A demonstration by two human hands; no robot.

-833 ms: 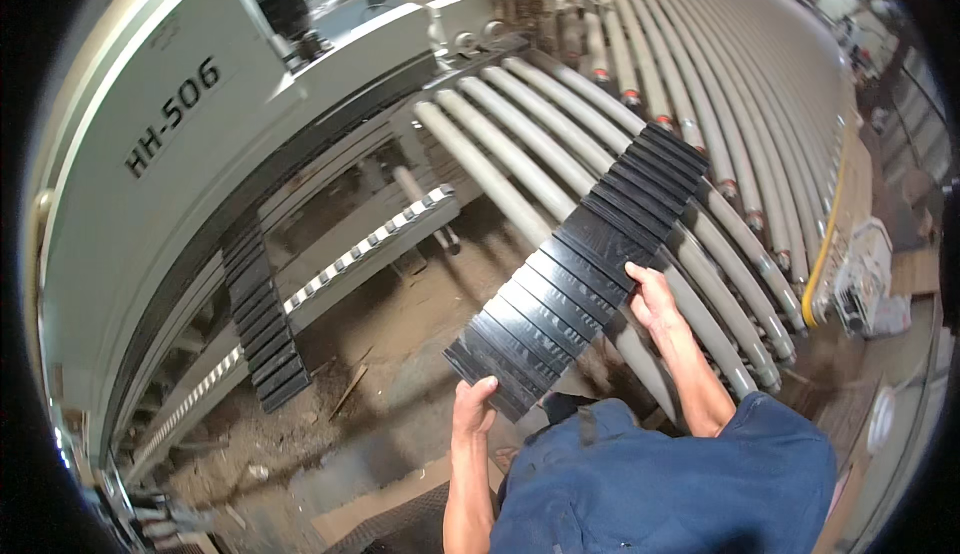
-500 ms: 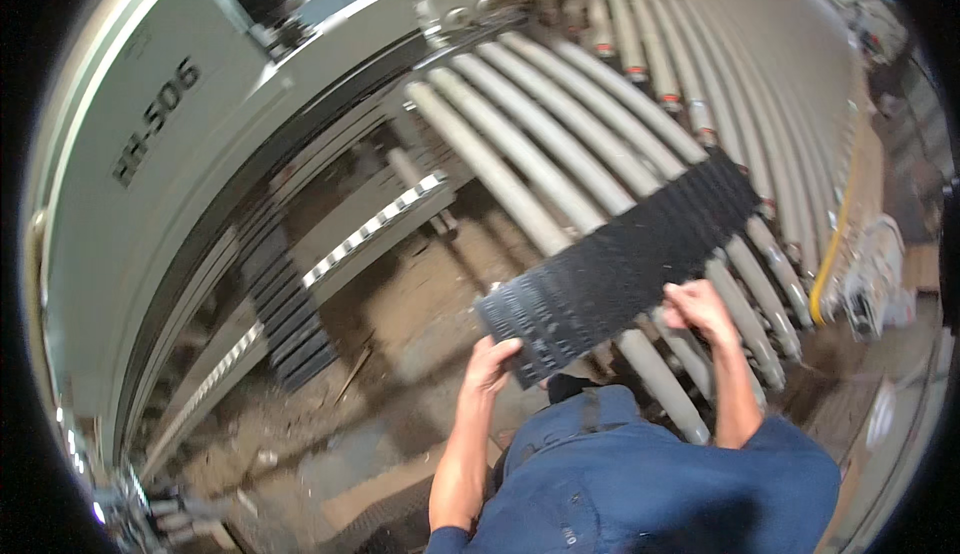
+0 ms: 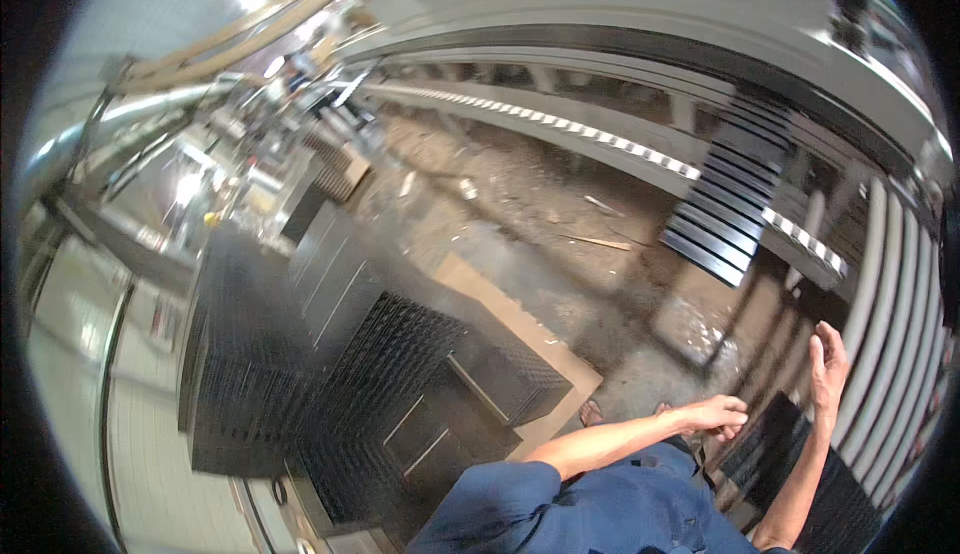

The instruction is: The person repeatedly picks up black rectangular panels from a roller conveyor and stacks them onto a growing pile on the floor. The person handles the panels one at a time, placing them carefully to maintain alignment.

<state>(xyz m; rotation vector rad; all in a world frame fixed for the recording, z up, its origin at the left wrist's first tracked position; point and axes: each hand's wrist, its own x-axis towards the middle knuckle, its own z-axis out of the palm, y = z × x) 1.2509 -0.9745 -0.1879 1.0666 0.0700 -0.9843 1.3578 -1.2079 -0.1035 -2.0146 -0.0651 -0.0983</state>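
Though apart, both hands (image 3: 715, 416) (image 3: 828, 369) near a black panel (image 3: 765, 451)

Hands: two, left hand (image 3: 715, 416) and right hand (image 3: 828, 372). Feet (image 3: 591, 413), beside the left forearm: two. Loose panels: two; far panel (image 3: 728, 194) beyond both hands, near panel (image 3: 764, 449) below the right hand. Striped rail (image 3: 570, 131), beyond the left hand: one. Rollers (image 3: 868, 304), right of the right hand: at least five. Stacks (image 3: 390, 354), left of the left hand: several, exact count unclear

Left forearm (image 3: 610, 443) slanting across lower centre, left hand (image 3: 714, 416) loosely bent, right hand (image 3: 828, 369) upright at lower right, fingers loosely raised.
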